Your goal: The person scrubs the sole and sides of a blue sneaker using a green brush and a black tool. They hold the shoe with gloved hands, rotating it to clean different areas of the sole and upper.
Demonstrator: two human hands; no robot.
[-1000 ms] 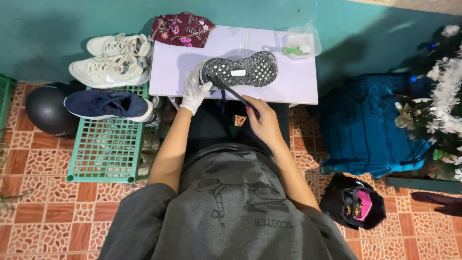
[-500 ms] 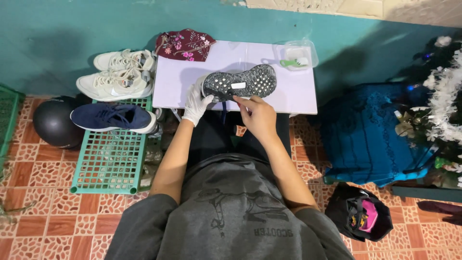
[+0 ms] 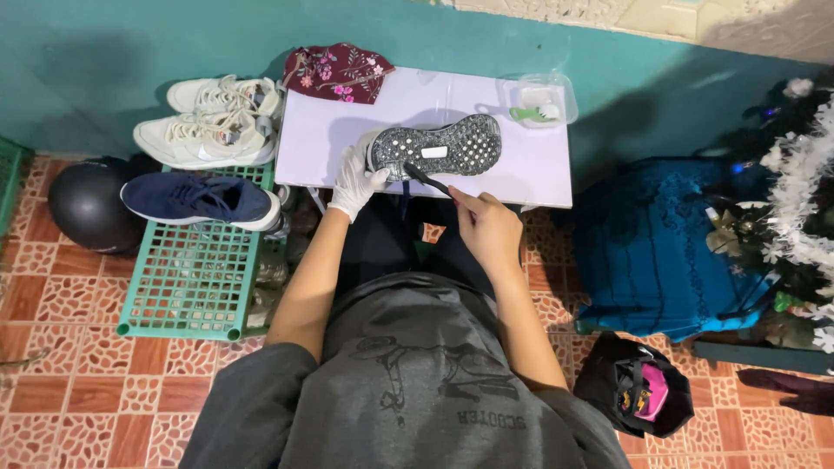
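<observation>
L hand [image 3: 354, 180], white glove, fingers curled around heel end of dark sneaker [image 3: 434, 149]. Sneaker lies sole-up, near front edge of lavender tabletop [image 3: 539, 165], approx centre, toe pointing right. Sole black w/ white speckles, small white patch mid-sole.

R hand [image 3: 488, 227], bare, fingers pinched on thin dark brush [image 3: 426, 180]; brush tip touches sole's near edge.

Clear tub [image 3: 540, 100] w/ green-white item, back right corner. Maroon floral cloth [image 3: 337, 71], back left corner, overhanging.

Floor, left of tabletop: white sneaker pair [image 3: 213, 120], navy sneaker [image 3: 200, 199] on green rack [image 3: 191, 278], black helmet [image 3: 87, 205].
</observation>
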